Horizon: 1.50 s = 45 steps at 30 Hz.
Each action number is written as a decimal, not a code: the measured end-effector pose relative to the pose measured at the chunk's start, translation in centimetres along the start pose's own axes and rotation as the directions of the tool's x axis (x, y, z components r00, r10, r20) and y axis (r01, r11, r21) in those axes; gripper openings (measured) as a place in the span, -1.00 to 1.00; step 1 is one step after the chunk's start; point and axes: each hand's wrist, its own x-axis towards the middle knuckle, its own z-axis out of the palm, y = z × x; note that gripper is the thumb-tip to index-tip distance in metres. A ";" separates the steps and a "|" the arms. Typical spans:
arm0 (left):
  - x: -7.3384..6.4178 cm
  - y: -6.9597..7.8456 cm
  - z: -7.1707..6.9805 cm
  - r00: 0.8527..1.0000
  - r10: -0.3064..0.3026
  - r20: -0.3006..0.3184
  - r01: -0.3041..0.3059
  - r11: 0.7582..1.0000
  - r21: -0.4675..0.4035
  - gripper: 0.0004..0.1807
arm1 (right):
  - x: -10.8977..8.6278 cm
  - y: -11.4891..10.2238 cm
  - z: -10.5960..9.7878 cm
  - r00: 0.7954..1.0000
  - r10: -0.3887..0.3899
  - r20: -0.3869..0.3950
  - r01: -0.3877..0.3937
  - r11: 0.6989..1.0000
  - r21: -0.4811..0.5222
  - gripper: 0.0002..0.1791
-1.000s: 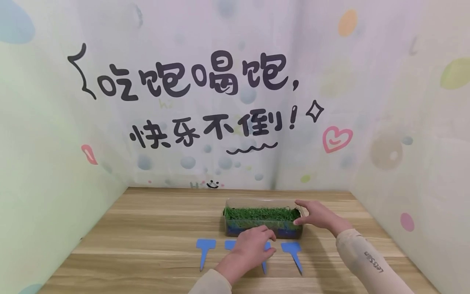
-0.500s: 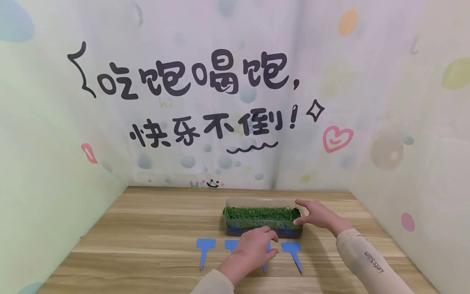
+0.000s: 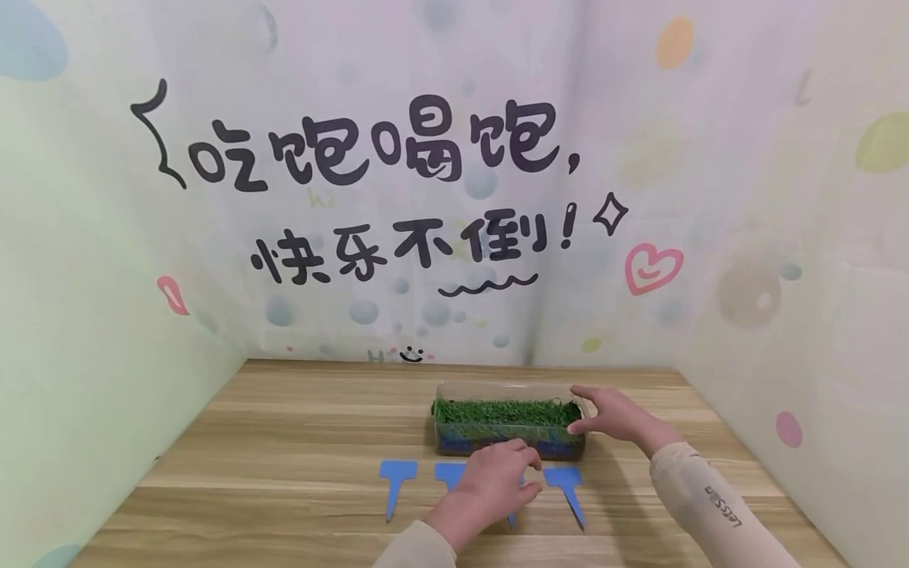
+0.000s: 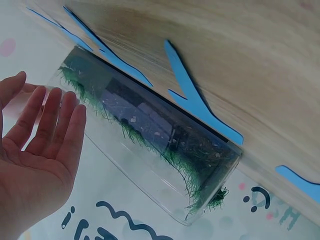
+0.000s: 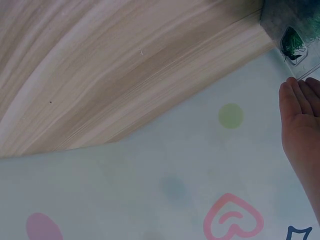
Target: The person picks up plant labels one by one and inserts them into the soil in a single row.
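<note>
A clear plastic box (image 3: 454,443) stands lengthwise on the table, with green artificial-looking grass (image 3: 504,411) and a dark bluish layer inside. My right hand (image 3: 622,415) holds the box's right end, thumb at the front corner and fingers at the back one. In the right wrist view, that hand's (image 5: 303,122) fingertips are right at the rim. My left hand (image 3: 490,480) hovers before the box with relaxed fingers and nothing in them; its palm (image 4: 37,175) shows bare in the left wrist view. Beneath it, several blue T-shaped plant labels (image 3: 398,472) lie in a row, one mostly hidden.
The wood-grain table (image 3: 270,481) runs back to a white patterned wall (image 3: 341,331) with black lettering. Side walls close in on the left (image 3: 85,331) and right (image 3: 795,331). An oval opening (image 5: 294,46) shows in the box's end, with grass poking out.
My left hand has drifted slightly to the right over the labels. The right hand, the box and the labels have stayed in place.
</note>
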 end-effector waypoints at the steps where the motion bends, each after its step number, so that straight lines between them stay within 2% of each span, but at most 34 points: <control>1: 0.0 0.0 0.0 1.000 -0.001 0.003 0.001 1.000 -0.004 -0.77 | 0.0 0.0 0.0 1.000 0.000 -0.001 0.000 1.000 -0.001 -0.08; 8: -0.1 0.3 0.1 1.000 -0.001 0.019 0.001 1.000 -0.025 -0.78 | -0.1 -0.1 0.0 1.000 -0.001 0.000 0.001 1.000 0.005 -0.07; 17: 0.0 0.5 0.3 1.000 0.008 0.015 -0.008 1.000 0.009 -0.79 | -0.1 -0.1 0.1 1.000 -0.003 0.000 0.003 1.000 0.007 -0.07; 29: 0.1 0.7 0.3 0.999 0.011 0.031 -0.012 1.000 0.001 -0.80 | 0.0 0.0 0.2 1.000 0.004 0.000 -0.004 1.000 0.010 -0.07; 45: 0.6 1.3 0.7 0.999 0.028 0.038 -0.027 1.000 -0.016 -0.78 | -0.1 -0.1 0.0 1.000 0.001 -0.001 -0.001 1.000 0.003 -0.10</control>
